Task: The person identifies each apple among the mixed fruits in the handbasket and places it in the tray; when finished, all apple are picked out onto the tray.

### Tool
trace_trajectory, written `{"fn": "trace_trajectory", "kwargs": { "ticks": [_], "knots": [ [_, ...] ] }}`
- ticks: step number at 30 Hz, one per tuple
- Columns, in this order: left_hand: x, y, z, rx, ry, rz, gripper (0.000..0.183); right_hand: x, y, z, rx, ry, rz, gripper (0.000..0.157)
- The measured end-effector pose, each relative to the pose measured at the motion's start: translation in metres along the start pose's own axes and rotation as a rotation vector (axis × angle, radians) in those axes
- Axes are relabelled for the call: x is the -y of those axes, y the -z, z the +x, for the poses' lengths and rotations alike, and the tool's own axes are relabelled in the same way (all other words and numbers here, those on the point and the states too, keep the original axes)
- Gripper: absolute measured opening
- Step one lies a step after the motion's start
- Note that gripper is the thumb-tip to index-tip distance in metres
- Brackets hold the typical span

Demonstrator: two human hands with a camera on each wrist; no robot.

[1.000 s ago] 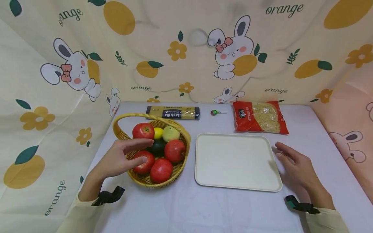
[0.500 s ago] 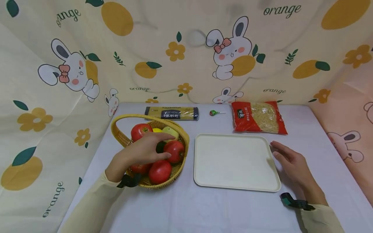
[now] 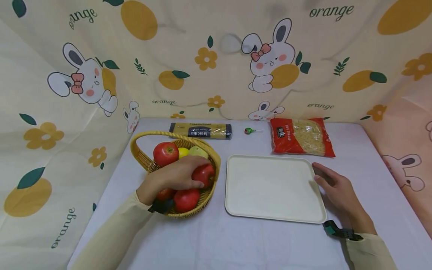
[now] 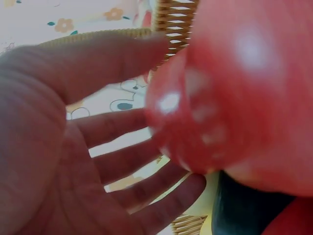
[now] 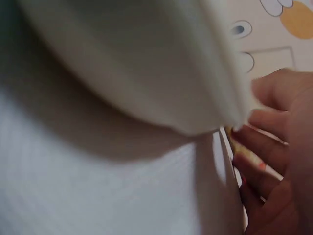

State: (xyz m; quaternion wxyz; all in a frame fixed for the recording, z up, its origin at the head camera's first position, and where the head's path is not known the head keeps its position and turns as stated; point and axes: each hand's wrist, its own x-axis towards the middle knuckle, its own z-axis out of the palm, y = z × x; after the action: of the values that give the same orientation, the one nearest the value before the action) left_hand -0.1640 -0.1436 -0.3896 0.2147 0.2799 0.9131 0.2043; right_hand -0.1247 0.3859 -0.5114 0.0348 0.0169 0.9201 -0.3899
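In the head view my left hand [image 3: 179, 173] reaches over the wicker basket [image 3: 217, 165], thumb and fingers spread about a red apple [image 3: 205, 175] on its right side. The left wrist view shows the fingers [image 4: 120, 161] extended beside and behind a red apple [image 4: 168, 110]; firm contact is hard to tell. Other red apples [image 3: 166, 154] [image 3: 186, 200], a yellow fruit [image 3: 183, 152] and a pale green fruit [image 3: 198, 151] share the basket. My right hand [image 3: 339, 193] stands at the right edge of the cream tray [image 3: 275, 187], fingers extended near its rim.
A spaghetti pack [image 3: 200, 130] lies behind the basket. A small lollipop [image 3: 249, 131] and a red bag of noodles [image 3: 302, 137] lie at the back of the white-covered table [image 3: 236, 243]. Printed cloth walls [image 3: 216, 45] enclose the table.
My left hand has moved right and farther over the basket, to the apple on its right side. My right hand has shifted slightly left, closer to the tray's edge.
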Motion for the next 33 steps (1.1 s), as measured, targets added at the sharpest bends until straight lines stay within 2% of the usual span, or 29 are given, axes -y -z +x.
{"fn": "trace_trajectory", "kwargs": {
  "ticks": [3,11,18,23,33],
  "knots": [
    [-0.001,-0.002,0.005,-0.007,0.007,0.023,0.070,0.001,0.001,0.000,0.024,-0.020,-0.012,0.070],
    [-0.005,-0.005,0.014,0.006,0.056,0.081,0.074,-0.004,0.003,0.002,0.048,0.046,-0.109,0.068],
    [-0.010,-0.009,0.018,0.009,0.081,0.105,0.081,-0.005,0.004,0.003,0.085,0.039,-0.097,0.071],
    [-0.008,-0.008,0.015,-0.022,0.061,0.130,0.080,-0.004,0.001,0.003,0.095,0.024,-0.083,0.071],
    [0.003,0.002,-0.010,-0.153,0.001,-0.044,0.078,-0.003,0.002,0.001,0.079,0.039,-0.097,0.069]
  ]
}}
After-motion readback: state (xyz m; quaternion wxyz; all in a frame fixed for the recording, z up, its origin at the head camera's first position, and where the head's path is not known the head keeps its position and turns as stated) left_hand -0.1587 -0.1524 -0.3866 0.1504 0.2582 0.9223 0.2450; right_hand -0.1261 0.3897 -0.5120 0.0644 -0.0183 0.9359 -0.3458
